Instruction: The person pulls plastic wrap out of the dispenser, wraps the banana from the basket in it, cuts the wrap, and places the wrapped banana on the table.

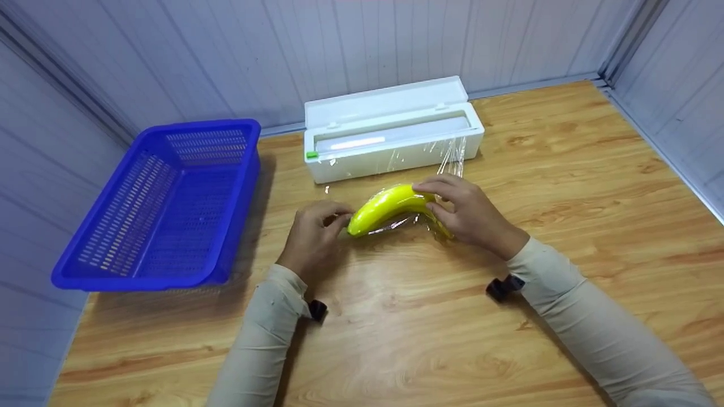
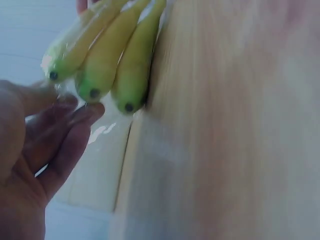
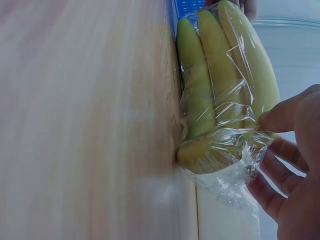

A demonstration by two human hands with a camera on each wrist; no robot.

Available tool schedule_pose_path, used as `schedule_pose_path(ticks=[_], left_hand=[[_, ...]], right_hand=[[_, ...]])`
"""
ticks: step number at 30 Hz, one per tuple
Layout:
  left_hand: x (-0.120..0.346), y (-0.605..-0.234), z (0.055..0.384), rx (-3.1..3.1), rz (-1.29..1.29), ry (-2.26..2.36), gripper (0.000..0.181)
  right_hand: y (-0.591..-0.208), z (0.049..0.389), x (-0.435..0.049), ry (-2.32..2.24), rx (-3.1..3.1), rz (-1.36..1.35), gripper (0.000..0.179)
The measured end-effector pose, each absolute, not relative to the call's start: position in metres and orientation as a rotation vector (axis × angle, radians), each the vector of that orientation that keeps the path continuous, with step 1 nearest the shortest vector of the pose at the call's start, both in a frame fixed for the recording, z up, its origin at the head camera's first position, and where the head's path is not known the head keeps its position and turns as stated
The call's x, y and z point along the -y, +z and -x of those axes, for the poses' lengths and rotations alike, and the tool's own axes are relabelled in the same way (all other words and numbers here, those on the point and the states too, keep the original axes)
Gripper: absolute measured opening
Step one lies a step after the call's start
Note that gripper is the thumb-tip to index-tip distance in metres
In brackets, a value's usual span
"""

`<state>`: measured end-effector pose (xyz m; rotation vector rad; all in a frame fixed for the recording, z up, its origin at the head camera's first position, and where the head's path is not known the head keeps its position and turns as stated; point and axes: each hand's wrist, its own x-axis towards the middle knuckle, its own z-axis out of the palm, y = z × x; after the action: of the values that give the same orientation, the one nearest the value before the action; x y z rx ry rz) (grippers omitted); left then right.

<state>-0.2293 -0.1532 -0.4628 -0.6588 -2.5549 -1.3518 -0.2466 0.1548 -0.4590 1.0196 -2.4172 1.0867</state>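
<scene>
A bunch of yellow bananas (image 1: 387, 206) lies on the table wrapped in clear cling film (image 3: 225, 150); the wrist views show three tips, greenish with dark ends. My left hand (image 1: 317, 234) is at the tip end, thumb and fingertips pinching the film there. In the left wrist view, the fingers of that left hand (image 2: 55, 135) sit right under the tips. My right hand (image 1: 472, 212) grips the stem end, thumb on the near side and fingers over the top. Crumpled film bunches beside the right hand (image 3: 295, 160) in the right wrist view.
Behind the bananas stands a white cling film box (image 1: 396, 152) with its lid raised, a roll (image 1: 396, 134) inside and a green slider (image 1: 311, 155) at its left end. Film hangs over its front right. A blue plastic basket (image 1: 218, 237) stands at the left, near the wall.
</scene>
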Motion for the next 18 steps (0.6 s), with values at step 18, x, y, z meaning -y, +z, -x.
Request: schedule_pose_path(ticks=[18], left_hand=[[0.165,-0.462,0.229,2.627,0.858,-1.090,0.015]], right_hand=[[-0.460,0.246,-0.156,1.078,2.417,-1.012,0.043]])
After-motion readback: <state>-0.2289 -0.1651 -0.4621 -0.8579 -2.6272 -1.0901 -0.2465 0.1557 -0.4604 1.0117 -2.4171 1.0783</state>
